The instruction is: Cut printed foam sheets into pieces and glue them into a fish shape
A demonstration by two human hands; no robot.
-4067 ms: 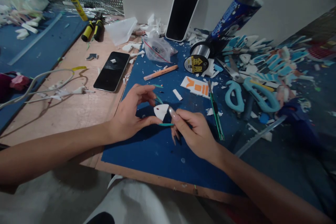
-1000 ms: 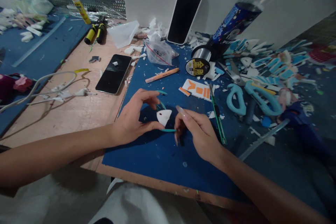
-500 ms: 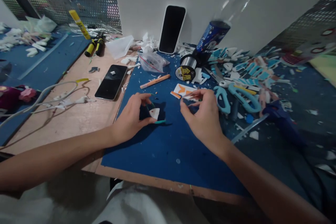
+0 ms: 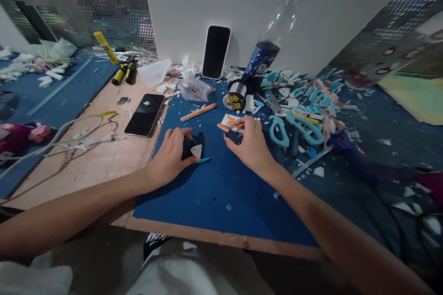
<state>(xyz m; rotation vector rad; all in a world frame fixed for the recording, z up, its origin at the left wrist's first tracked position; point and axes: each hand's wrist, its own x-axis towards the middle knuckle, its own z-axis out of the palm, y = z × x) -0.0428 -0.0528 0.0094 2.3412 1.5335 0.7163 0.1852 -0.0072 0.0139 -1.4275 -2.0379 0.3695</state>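
Your two hands at a blue mat (image 4: 207, 205) on the wooden surface (image 4: 128, 156). Your left hand (image 4: 169, 156), curled at the left part of the mat, grips a small white piece (image 4: 196, 150), roughly triangular and bearing a dark spot, between thumb and fingers. Your right hand (image 4: 254, 145), fingers bent, reaches over a white card (image 4: 227, 120) with orange markings; an orange strip (image 4: 223, 127) lies just beside its fingertips. Whether those fingers hold anything cannot be told. Beyond your hands lie an orange pen (image 4: 199, 112) and a spool of wire (image 4: 234, 101). To the right are scissors (image 4: 306, 129) with pale blue handles; to the left, a black phone (image 4: 143, 117) lies flat, a small white scrap on its screen.
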